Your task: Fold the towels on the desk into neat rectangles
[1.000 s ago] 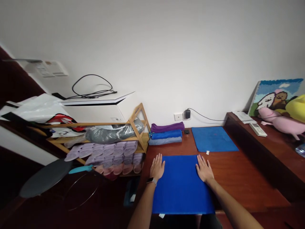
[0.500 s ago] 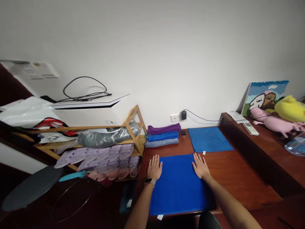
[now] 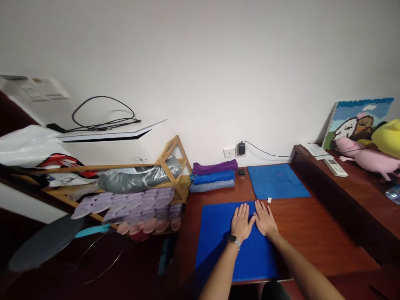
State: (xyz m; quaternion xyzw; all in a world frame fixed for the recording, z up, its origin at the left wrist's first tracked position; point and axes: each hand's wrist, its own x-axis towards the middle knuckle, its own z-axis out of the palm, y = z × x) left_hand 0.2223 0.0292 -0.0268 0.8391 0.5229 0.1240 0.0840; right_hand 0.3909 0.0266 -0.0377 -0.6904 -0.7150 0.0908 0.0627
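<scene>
A bright blue towel (image 3: 215,233) lies spread flat on the brown wooden table (image 3: 315,233), reaching its front edge. On the towel's upper right part rests my left hand (image 3: 242,223), palm down with fingers stretched, a watch on its wrist. My right hand (image 3: 265,220) lies flat over the towel's right edge, fingers extended, close beside the left thumb. Behind my right hand is a second, lighter blue towel (image 3: 278,181), also flat, with a small white tag (image 3: 269,200) at its near edge.
Rolled towels in purple (image 3: 215,166), blue (image 3: 214,178) and grey-blue (image 3: 212,186) lie against the wall. A wooden rack (image 3: 178,166) with slippers (image 3: 125,202) stands left. On the raised right ledge are a remote (image 3: 336,168) and a pink plush toy (image 3: 365,156).
My left hand has slid right across the blue towel, from its left edge to beside my right hand. My right hand stays at the right edge. The view has shifted slightly.
</scene>
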